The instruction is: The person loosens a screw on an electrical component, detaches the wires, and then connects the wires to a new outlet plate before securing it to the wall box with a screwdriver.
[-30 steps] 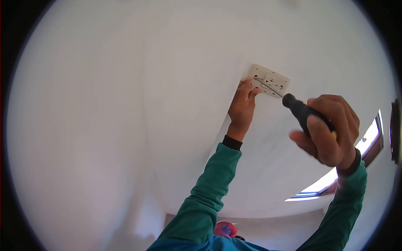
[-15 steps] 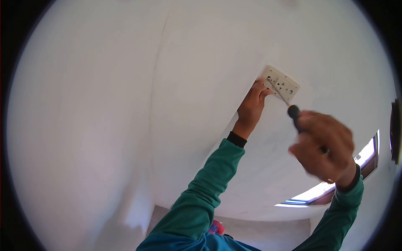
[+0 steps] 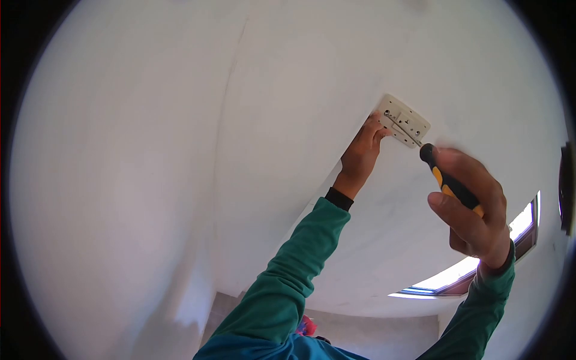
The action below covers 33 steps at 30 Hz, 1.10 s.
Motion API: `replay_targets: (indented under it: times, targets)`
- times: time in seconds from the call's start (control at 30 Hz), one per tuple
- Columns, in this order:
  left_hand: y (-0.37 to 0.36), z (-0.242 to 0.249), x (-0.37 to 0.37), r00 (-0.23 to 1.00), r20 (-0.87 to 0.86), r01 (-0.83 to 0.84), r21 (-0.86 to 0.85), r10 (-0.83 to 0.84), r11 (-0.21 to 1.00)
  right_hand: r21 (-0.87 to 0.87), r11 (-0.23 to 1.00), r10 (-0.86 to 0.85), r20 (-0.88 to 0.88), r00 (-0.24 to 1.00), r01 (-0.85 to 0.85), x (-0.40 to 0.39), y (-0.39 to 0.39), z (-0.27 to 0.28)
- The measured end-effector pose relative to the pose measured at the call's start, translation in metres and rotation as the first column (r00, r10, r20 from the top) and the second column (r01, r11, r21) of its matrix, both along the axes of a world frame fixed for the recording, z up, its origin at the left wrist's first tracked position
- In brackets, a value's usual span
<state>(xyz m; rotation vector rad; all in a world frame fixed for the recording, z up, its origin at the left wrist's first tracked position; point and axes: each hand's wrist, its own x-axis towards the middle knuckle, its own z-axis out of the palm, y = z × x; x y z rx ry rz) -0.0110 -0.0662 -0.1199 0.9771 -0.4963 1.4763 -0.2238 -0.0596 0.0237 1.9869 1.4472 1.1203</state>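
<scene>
The right hand (image 3: 471, 207) is gripping a black-and-yellow screwdriver (image 3: 447, 183), its tip touching the white socket plate (image 3: 403, 120) high on the wall (image 3: 150, 180), while the left hand (image 3: 362, 153) is pressing fingertips against the plate's left edge.

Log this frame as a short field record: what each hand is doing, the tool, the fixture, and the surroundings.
left hand: left hand raised, fingertips against the lower edge of the socket plate
right hand: right hand wrapped around the screwdriver handle
tool: black and yellow handle, thin shaft reaching to the plate's left end
fixture: cream plate with several holes, lying against the white wall
surroundings: bright window at lower right
sleeves: green
</scene>
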Motion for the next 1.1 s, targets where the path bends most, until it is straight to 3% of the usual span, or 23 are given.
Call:
replay_targets:
  times: [0.07,0.13,0.17,0.27,0.33,0.4,0.47,0.57,0.6,0.67,0.73,0.8,0.87,0.9,0.93,1.0,1.03,1.07,1.1]
  targets:
    - [-0.002,-0.001,0.0,1.0,0.003,0.03,-0.01,-0.03,0.999,-0.049,0.994,-0.1,0.006,0.995,0.1,-0.01,-0.021,0.006]
    - [-0.005,-0.003,0.001,1.0,0.018,0.026,-0.025,-0.026,0.999,0.005,0.975,-0.215,0.293,0.932,0.223,-0.014,-0.037,0.009]
    - [-0.004,-0.001,0.002,0.999,0.037,0.009,-0.048,-0.007,0.999,0.001,0.975,-0.211,0.292,0.933,0.22,-0.01,-0.033,0.01]
    - [0.0,-0.002,0.001,1.0,0.019,0.009,-0.021,-0.009,1.0,-0.203,0.975,0.12,0.158,0.98,-0.087,0.011,-0.012,0.014]
    - [-0.001,-0.001,0.002,1.0,0.018,0.018,-0.027,-0.017,0.999,-0.191,0.976,0.117,0.049,0.992,-0.106,0.007,-0.016,0.008]
    - [-0.003,-0.002,0.0,0.999,0.012,0.039,-0.023,-0.038,0.999,0.051,0.969,-0.248,0.221,0.943,0.243,-0.009,-0.033,0.01]
    - [-0.002,0.0,-0.001,0.998,0.017,0.067,-0.028,-0.066,0.997,0.058,0.971,-0.238,0.253,0.938,0.231,-0.006,-0.045,0.019]
    - [0.0,0.0,0.003,0.998,0.042,0.046,-0.022,-0.045,0.999,-0.158,0.985,-0.062,0.06,0.996,0.071,-0.005,0.002,0.018]
    - [0.001,0.0,0.002,0.998,0.041,0.045,-0.028,-0.044,0.999,-0.124,0.992,-0.012,0.01,1.0,0.013,0.004,-0.006,0.008]
    - [0.001,-0.002,-0.003,0.996,-0.028,0.086,-0.007,-0.086,0.996,-0.02,0.991,-0.123,0.251,0.96,0.132,-0.004,-0.019,0.004]
    - [0.0,-0.002,-0.008,0.994,-0.04,0.105,-0.012,-0.105,0.994,0.006,0.97,-0.229,0.36,0.904,0.244,-0.01,-0.027,0.01]
    - [0.0,0.0,-0.005,0.993,-0.046,0.108,-0.029,-0.109,0.994,-0.051,0.974,-0.195,0.307,0.931,0.22,-0.005,-0.008,0.015]
    - [0.001,0.0,-0.001,0.998,0.007,0.067,-0.026,-0.067,0.997,-0.238,0.971,0.019,0.108,0.994,0.007,0.005,0.002,0.015]
    - [0.002,0.001,0.0,0.998,0.006,0.066,-0.03,-0.066,0.997,-0.164,0.985,0.059,0.062,0.996,-0.048,0.009,-0.007,0.002]
    - [0.001,0.0,0.001,0.998,0.016,0.065,-0.021,-0.065,0.998,-0.164,0.985,0.057,0.058,0.997,-0.046,0.004,-0.012,0.001]
    - [-0.002,-0.003,-0.001,0.997,0.027,0.072,-0.007,-0.072,0.997,-0.073,0.992,-0.077,0.248,0.966,0.098,-0.005,-0.027,0.002]
    - [-0.004,-0.003,-0.001,0.996,0.013,0.091,-0.016,-0.09,0.996,-0.048,0.979,-0.183,0.211,0.96,0.197,-0.011,-0.034,0.006]
    - [-0.004,-0.002,0.0,0.995,0.001,0.103,-0.03,-0.103,0.994,-0.051,0.98,-0.179,0.213,0.96,0.193,-0.006,-0.029,0.01]
    - [-0.002,0.0,0.0,0.995,0.002,0.098,-0.033,-0.098,0.995,-0.115,0.991,-0.041,0.198,0.979,0.065,0.005,-0.02,0.015]
